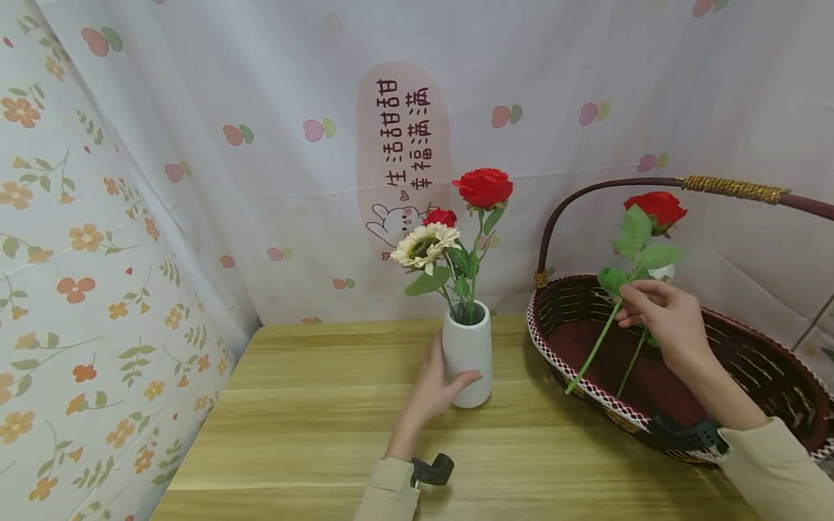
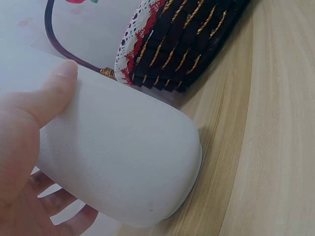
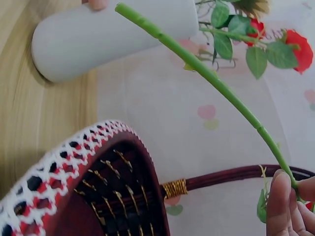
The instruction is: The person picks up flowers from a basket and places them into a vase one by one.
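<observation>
My left hand [image 1: 433,383] grips a white vase [image 1: 470,354] standing on the wooden table, thumb across its front. In the vase are a cream sunflower-like bloom [image 1: 426,247], a large red rose [image 1: 483,188] and a smaller red flower [image 1: 440,218] partly behind the cream one. Over the basket, my right hand [image 1: 671,325] pinches the stem of another red rose [image 1: 659,208] just below its leaves. Its bare green stem [image 3: 216,81] slants down toward the vase side, the cut end over the basket's rim. A second stem [image 1: 630,365] shows below that hand.
A dark woven basket [image 1: 749,354] with white-and-red lace trim and a tall arched handle [image 1: 567,210] stands on the right of the table [image 1: 313,434]. A white bloom [image 1: 662,272] shows partly behind the right hand. Printed curtains hang behind and at left.
</observation>
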`<action>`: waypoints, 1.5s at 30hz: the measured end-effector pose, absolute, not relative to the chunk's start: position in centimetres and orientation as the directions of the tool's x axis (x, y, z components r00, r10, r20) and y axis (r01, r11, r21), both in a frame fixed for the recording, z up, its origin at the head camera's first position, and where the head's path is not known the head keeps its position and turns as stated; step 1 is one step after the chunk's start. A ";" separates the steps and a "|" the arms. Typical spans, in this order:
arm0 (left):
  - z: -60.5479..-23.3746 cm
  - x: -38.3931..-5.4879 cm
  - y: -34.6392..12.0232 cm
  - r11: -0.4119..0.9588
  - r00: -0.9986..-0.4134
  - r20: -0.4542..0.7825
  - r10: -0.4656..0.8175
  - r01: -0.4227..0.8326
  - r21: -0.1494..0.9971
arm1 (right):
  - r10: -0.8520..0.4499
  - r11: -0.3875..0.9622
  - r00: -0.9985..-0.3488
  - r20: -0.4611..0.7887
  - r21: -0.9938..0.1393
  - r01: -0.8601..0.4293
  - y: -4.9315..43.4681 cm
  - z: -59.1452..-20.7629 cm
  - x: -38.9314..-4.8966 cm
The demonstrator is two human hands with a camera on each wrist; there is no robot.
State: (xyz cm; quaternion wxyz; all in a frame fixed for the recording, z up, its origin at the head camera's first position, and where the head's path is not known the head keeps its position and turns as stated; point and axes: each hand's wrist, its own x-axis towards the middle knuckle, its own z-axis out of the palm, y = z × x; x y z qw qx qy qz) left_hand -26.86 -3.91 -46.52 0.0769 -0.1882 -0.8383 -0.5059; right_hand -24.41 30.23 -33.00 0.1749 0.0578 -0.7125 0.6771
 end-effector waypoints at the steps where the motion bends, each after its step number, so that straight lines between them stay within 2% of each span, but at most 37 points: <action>1: -46.5 -26.8 -3.9 0.419 -0.918 0.316 0.238 0.391 0.820 | 0.152 0.102 -0.934 0.324 -0.945 -0.312 30.1 -33.0 -24.3; 9: -46.4 -26.8 -3.9 0.424 -0.924 0.306 0.231 0.378 0.823 | 0.108 0.196 -0.942 0.319 -0.935 -0.294 29.0 -32.8 -24.0; 20: -46.4 -26.8 -3.8 0.417 -0.919 0.313 0.238 0.388 0.822 | 0.049 0.141 -0.936 0.348 -0.930 -0.339 27.3 -32.9 -23.4; 34: -46.4 -26.8 -3.7 0.402 -0.919 0.317 0.235 0.388 0.829 | 0.007 0.204 -0.920 0.393 -0.901 -0.383 25.0 -31.9 -23.5; 38: -46.4 -26.8 -3.8 0.406 -0.915 0.324 0.240 0.398 0.823 | -0.007 0.181 -0.906 0.423 -0.890 -0.417 24.3 -31.2 -23.8; 45: -46.2 -26.6 -3.9 0.398 -0.912 0.328 0.246 0.404 0.824 | -0.006 0.027 -0.865 0.502 -0.864 -0.502 23.2 -29.3 -24.6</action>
